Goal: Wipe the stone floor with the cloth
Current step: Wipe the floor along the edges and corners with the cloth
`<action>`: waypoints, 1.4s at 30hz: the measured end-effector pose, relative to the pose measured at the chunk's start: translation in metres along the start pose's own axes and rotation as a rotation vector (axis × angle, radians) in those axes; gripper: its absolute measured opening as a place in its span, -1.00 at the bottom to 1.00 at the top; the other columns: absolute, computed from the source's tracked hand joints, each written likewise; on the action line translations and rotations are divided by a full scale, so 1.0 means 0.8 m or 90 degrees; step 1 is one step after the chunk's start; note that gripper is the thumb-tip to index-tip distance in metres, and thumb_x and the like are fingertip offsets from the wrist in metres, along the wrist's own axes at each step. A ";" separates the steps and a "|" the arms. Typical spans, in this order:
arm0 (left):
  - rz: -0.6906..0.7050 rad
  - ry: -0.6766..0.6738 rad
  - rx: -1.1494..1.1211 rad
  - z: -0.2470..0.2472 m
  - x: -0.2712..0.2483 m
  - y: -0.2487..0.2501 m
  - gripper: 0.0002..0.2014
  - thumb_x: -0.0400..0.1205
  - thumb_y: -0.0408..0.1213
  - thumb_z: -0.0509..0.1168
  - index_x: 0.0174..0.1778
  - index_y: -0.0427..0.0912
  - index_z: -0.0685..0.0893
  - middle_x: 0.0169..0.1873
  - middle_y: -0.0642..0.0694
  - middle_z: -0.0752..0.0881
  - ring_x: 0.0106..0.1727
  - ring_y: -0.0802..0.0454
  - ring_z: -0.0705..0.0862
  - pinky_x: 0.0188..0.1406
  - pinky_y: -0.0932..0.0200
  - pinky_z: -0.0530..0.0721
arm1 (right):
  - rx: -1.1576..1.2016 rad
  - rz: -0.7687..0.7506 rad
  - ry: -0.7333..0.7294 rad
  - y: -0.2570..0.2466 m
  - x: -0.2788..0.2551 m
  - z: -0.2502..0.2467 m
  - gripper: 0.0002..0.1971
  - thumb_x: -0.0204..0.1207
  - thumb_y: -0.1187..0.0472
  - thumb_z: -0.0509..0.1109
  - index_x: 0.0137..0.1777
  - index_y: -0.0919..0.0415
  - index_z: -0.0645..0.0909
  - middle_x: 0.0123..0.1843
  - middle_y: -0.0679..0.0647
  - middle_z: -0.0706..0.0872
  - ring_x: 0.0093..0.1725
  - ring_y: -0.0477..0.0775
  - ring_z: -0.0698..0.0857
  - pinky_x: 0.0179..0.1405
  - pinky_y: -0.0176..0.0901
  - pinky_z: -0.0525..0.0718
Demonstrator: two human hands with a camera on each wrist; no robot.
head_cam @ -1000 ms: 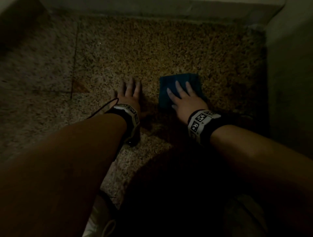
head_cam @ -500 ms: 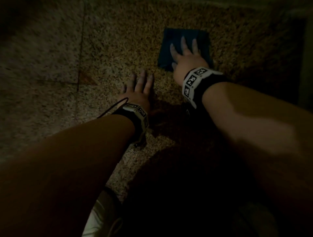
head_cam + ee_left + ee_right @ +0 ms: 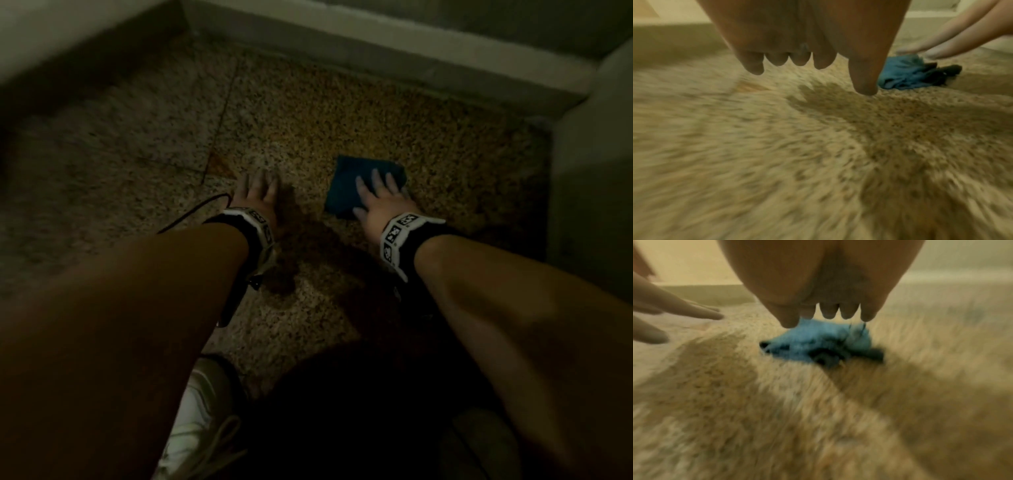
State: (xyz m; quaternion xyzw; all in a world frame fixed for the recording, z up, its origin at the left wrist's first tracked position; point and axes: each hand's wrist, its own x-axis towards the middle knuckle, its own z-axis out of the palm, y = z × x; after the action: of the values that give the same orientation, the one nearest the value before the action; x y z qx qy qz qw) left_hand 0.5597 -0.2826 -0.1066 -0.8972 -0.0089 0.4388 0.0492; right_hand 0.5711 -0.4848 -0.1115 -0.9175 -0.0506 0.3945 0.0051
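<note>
A folded blue cloth (image 3: 346, 185) lies on the speckled stone floor (image 3: 308, 120). My right hand (image 3: 378, 193) lies flat on it with fingers spread and straight, pressing it down. In the right wrist view the cloth (image 3: 818, 344) sits bunched under those fingertips (image 3: 829, 313). My left hand (image 3: 255, 193) rests flat on the bare floor to the cloth's left, fingers straight, holding nothing. The left wrist view has the cloth (image 3: 904, 73) off to the right of my thumb, with the right hand (image 3: 937, 50) on top of it.
A pale skirting ledge (image 3: 376, 48) runs along the back and a wall block (image 3: 592, 171) closes the right side. A floor joint (image 3: 219, 120) and an orange patch (image 3: 219, 164) lie left. My white shoe (image 3: 195, 411) is at the bottom.
The right hand drew the cloth back toward me after pushing it away half a second ago. The left hand stayed planted on the floor.
</note>
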 end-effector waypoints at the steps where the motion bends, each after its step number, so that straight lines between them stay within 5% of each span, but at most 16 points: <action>1: -0.002 0.007 -0.012 0.000 -0.007 -0.008 -0.06 0.62 0.28 0.15 0.64 0.03 -0.37 0.62 -0.05 -0.41 0.64 -0.18 -0.36 0.60 -0.20 -0.08 | -0.016 0.007 0.012 0.001 -0.009 -0.006 -0.39 0.76 -0.07 -0.09 0.69 -0.01 -0.28 0.70 0.07 -0.34 0.68 0.19 -0.27 0.65 0.13 -0.19; 10: 0.075 0.056 -0.041 -0.018 -0.023 -0.047 -0.16 0.69 0.09 0.17 0.66 0.05 -0.32 0.63 -0.04 -0.39 0.65 -0.18 -0.32 0.59 -0.23 -0.03 | -0.074 0.035 0.014 -0.028 -0.060 -0.045 -0.34 0.73 -0.12 -0.04 0.69 -0.01 -0.29 0.71 0.06 -0.27 0.68 0.19 -0.24 0.62 0.11 -0.14; 15: 0.117 0.050 -0.019 -0.038 -0.011 -0.071 -0.19 0.70 0.15 0.12 0.66 0.02 -0.29 0.64 -0.07 -0.37 0.66 -0.18 -0.29 0.59 -0.19 -0.05 | -0.084 0.085 0.008 -0.051 -0.057 -0.062 -0.35 0.74 -0.08 0.00 0.69 0.01 -0.24 0.72 0.06 -0.25 0.68 0.20 -0.21 0.64 0.12 -0.04; 19: 0.157 0.099 -0.077 -0.063 -0.009 -0.082 -0.28 0.73 -0.02 0.13 0.68 -0.12 -0.13 0.66 -0.19 -0.21 0.66 -0.24 -0.15 0.58 -0.18 -0.02 | -0.055 0.130 -0.029 -0.063 -0.047 -0.064 -0.33 0.74 -0.07 0.03 0.69 0.00 -0.27 0.71 0.06 -0.30 0.67 0.21 -0.27 0.63 0.12 -0.03; 24: 0.148 0.044 -0.028 -0.035 0.032 -0.084 -0.09 0.65 0.12 0.23 0.64 0.10 -0.35 0.60 -0.07 -0.45 0.63 -0.24 -0.35 0.57 -0.27 -0.05 | -0.049 0.132 -0.040 -0.065 -0.008 -0.034 -0.31 0.72 -0.11 0.04 0.68 -0.03 -0.27 0.70 0.04 -0.31 0.68 0.22 -0.23 0.64 0.15 0.00; 33: 0.092 0.033 0.011 0.014 0.062 -0.109 -0.17 0.62 0.32 0.02 0.61 0.18 -0.38 0.59 -0.01 -0.48 0.62 -0.20 -0.39 0.62 -0.23 -0.16 | -0.037 0.047 0.006 -0.040 0.048 0.007 -0.32 0.68 -0.25 -0.10 0.67 -0.09 -0.32 0.69 0.04 -0.37 0.67 0.22 -0.27 0.61 0.18 -0.16; 42: 0.071 0.026 0.030 0.012 0.065 -0.107 -0.20 0.61 0.37 -0.05 0.57 0.27 -0.44 0.58 0.03 -0.50 0.62 -0.13 -0.42 0.60 -0.14 -0.19 | 0.026 0.068 0.041 -0.073 0.115 -0.051 -0.39 0.74 -0.13 -0.11 0.67 -0.10 -0.31 0.68 0.02 -0.40 0.67 0.21 -0.30 0.62 0.16 -0.20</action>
State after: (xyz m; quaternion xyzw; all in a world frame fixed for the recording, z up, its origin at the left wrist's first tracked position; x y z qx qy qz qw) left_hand 0.5865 -0.1935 -0.1455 -0.9036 0.0526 0.4225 0.0463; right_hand 0.6580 -0.4164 -0.1468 -0.9310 0.0068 0.3650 0.0043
